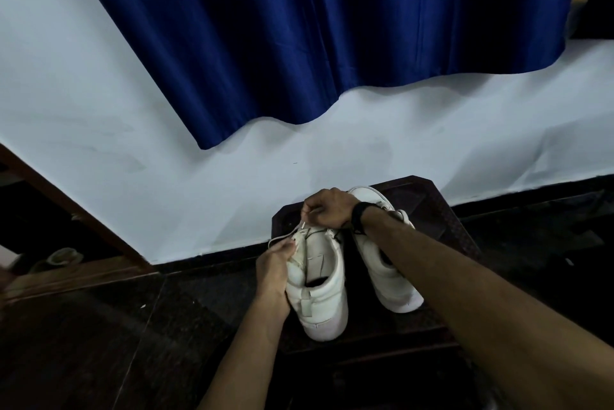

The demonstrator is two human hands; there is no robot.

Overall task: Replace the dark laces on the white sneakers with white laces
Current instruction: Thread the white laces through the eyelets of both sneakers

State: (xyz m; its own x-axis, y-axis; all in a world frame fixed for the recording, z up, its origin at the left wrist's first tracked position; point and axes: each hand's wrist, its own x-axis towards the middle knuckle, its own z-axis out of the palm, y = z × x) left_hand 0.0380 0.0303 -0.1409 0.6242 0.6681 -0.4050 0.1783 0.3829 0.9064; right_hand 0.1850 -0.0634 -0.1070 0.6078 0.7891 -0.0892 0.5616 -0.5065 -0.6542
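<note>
Two white sneakers stand heel toward me on a dark stool (445, 210). My left hand (274, 263) grips the left side of the left sneaker (320, 286) near its eyelets. Above that shoe's front, my right hand (327, 207) is closed, pinching the tip of a white lace (282, 237) that loops out to the left. A thin dark lace (319, 229) shows across the tongue area. The right sneaker (382, 263) lies beside it, partly hidden under my right forearm, which wears a black wristband.
A white wall with a hanging blue curtain (299, 27) rises behind the stool. The floor (99, 343) is dark polished stone. A brown wooden door frame (66, 203) runs along the left, with footwear (59, 258) beyond it.
</note>
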